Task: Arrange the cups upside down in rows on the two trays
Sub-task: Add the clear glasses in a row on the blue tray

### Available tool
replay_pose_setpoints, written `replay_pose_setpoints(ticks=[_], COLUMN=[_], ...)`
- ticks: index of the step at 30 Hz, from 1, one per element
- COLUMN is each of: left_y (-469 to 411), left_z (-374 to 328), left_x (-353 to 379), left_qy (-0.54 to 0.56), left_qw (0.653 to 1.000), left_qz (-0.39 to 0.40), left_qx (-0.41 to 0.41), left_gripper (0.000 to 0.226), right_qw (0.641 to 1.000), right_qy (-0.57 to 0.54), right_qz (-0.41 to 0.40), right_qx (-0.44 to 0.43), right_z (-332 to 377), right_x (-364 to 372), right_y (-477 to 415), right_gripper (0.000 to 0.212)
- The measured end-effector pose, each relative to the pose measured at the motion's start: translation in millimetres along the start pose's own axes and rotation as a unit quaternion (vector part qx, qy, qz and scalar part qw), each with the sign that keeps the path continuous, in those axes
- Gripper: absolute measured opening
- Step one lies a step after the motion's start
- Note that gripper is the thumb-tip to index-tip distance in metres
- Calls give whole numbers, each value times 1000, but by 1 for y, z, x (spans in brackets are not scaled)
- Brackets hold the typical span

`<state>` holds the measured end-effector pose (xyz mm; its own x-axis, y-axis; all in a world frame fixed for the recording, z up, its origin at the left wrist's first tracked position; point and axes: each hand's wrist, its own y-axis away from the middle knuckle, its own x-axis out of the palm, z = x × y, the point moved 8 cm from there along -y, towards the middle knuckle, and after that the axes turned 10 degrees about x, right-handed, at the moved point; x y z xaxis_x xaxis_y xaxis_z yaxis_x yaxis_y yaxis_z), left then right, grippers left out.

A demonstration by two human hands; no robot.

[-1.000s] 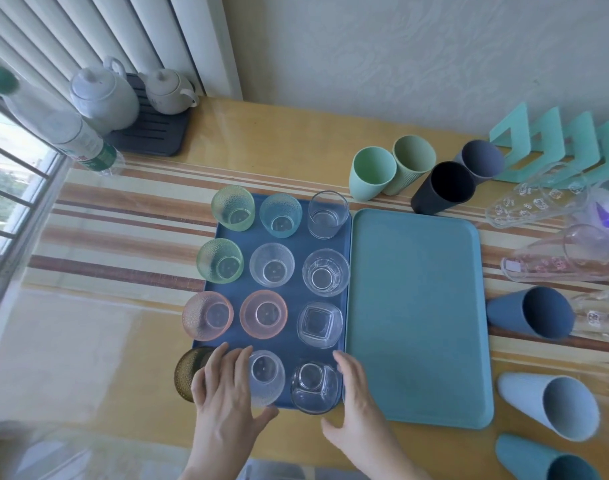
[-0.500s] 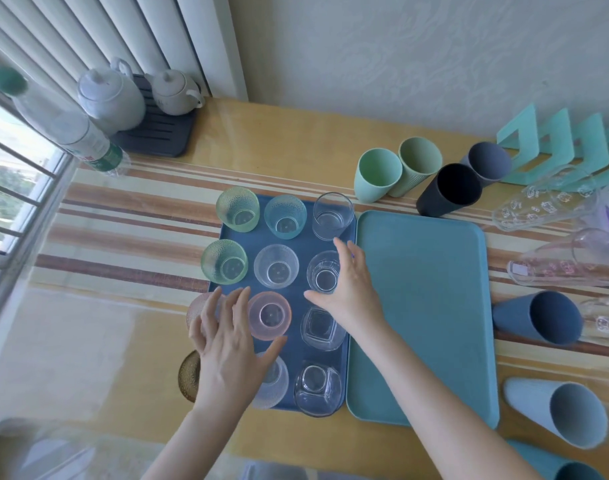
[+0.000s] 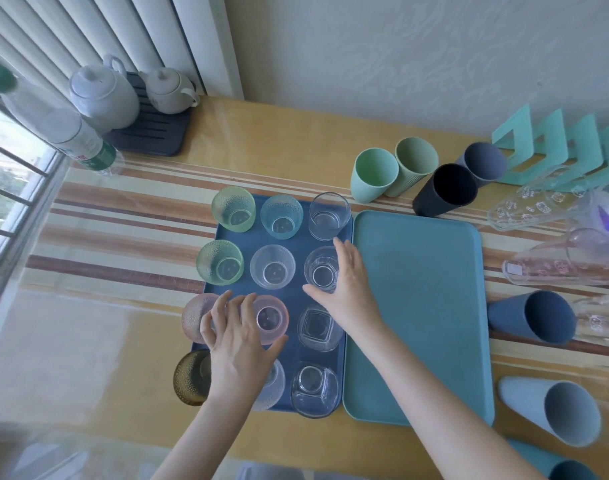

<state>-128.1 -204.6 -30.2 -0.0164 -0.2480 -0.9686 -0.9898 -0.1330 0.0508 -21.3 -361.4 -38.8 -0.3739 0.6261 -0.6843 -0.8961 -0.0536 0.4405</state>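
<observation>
A dark blue tray (image 3: pixel 298 244) holds several glass cups upside down in rows of three. Beside it on the right lies a bare teal tray (image 3: pixel 421 306). My left hand (image 3: pixel 239 337) rests with spread fingers over the two pink cups (image 3: pixel 270 322) in the third row. My right hand (image 3: pixel 344 289) lies flat against the right side of a clear cup (image 3: pixel 318 273) in the second row, fingers apart. An amber cup (image 3: pixel 188 377) stands at the tray's near left corner. Several plastic tumblers, such as a mint one (image 3: pixel 374 178) and a black one (image 3: pixel 447 194), wait behind the teal tray.
Blue and grey tumblers (image 3: pixel 535 322) and clear tall glasses (image 3: pixel 566 263) lie on their sides at the right. Two white teapots (image 3: pixel 105 93) sit on a dark mat at the back left, next to a water bottle (image 3: pixel 57 128). A teal rack (image 3: pixel 552 147) stands at the back right.
Both hands have moved away from the near row up the blue tray: the left onto the pink cups, the right to the clear cup in the second row.
</observation>
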Motion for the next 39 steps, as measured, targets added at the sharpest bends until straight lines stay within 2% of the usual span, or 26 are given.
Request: replay_pose_setpoints(ticks=[4,8,10,14,17,19,25,29,31,33,35,37,39], left_y=[1,0,0,-1,-1,0,0,6,7,-2,-25,-61,-106], left_z=[2,1,0,-1,0,0,0,2,-1,-12,-26,-47,-75], left_x=[2,2,2,2,4,4,4,0,-17,-39,-59,-70,-71], left_qy=[-2,7,9,7,8,10,31,57,81,123,151,173,183], left_qw=[1000,1000,1000,1000,1000,1000,999,998,996,990,984,976,969], left_qz=[2,-9,-12,-8,-2,1,6,6,-23,-64,-93,-107,-97], left_qx=[-2,-1,1,3,-3,-6,-10,-26,-23,0,32,73,132], left_gripper=[79,79,79,79,79,79,81,94,91,79,68,63,65], right_qw=[996,987,982,991,996,996,997,994,989,988,993,995,988], right_qy=[-76,-113,-121,-62,20,35,7,-35,-76,-107,-96,-43,27], right_qz=[-50,-6,23,21,7,6,29,67,72,48,-15,-92,-148], right_qx=[5,116,142,116,83,83,67,84,100,96,64,13,-28], right_z=[-19,-55,-61,-50,-40,-39,-39,-43,-46,-49,-49,-40,-26], right_x=[-23,-9,4,15,23,27,30,29,12,-21,-69,-122,-163], right_y=[41,78,82,80,78,75,69,73,76,68,45,10,-33], right_gripper=[64,59,69,93,87,83,83,101,101,88,74,69,74])
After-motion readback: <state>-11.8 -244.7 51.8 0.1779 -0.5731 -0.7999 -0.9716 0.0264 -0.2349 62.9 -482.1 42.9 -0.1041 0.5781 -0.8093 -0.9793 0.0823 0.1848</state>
